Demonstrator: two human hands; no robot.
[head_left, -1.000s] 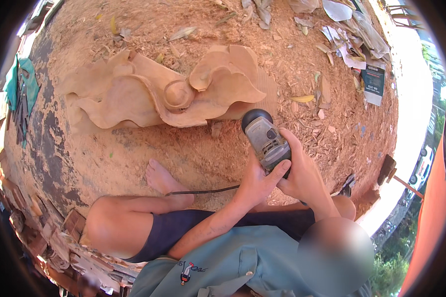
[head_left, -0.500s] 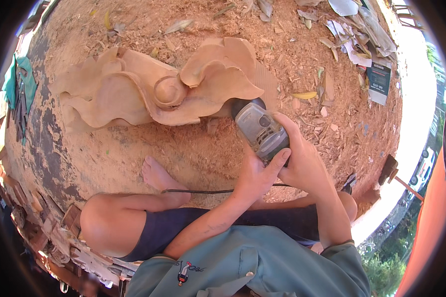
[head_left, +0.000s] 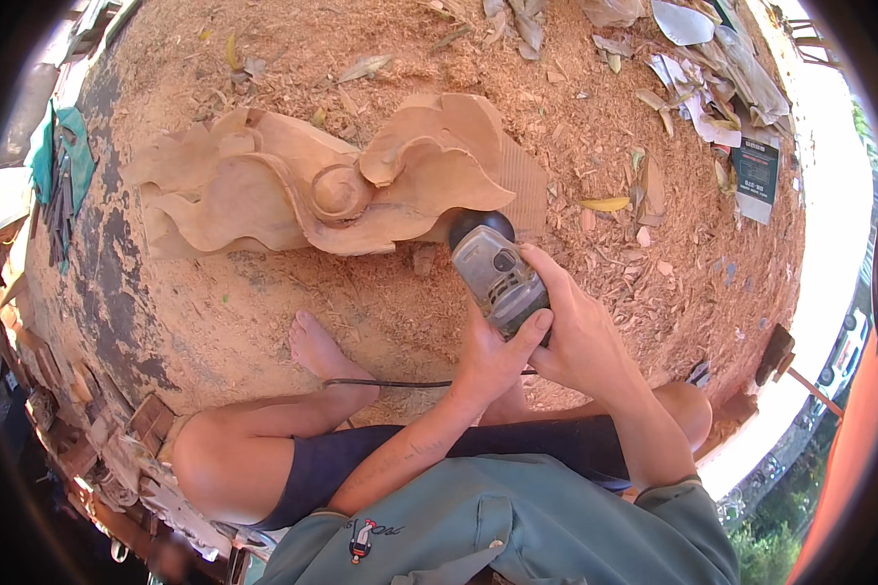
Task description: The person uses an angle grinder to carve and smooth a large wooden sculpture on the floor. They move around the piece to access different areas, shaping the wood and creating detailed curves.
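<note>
Both of my hands are closed around a grey angle grinder with a round black disc at its far end. My left hand wraps the body from the left and below, its thumb lying across the near end. Along the right side, my right hand grips the body. The disc sits against or just beside the lower right edge of a carved wooden piece with wavy folds and a round knob; contact is hard to tell. A black cord runs behind my wrists.
Wood shavings and dust cover the ground. A yellow leaf, a dark box and crumpled plastic lie at the right. Chisel-like tools on green cloth are at the far left. A hammer rests near my right knee.
The grinder has shifted slightly left and down in the picture, with both hands on it. The carving and ground appear slightly lower and to the right.
</note>
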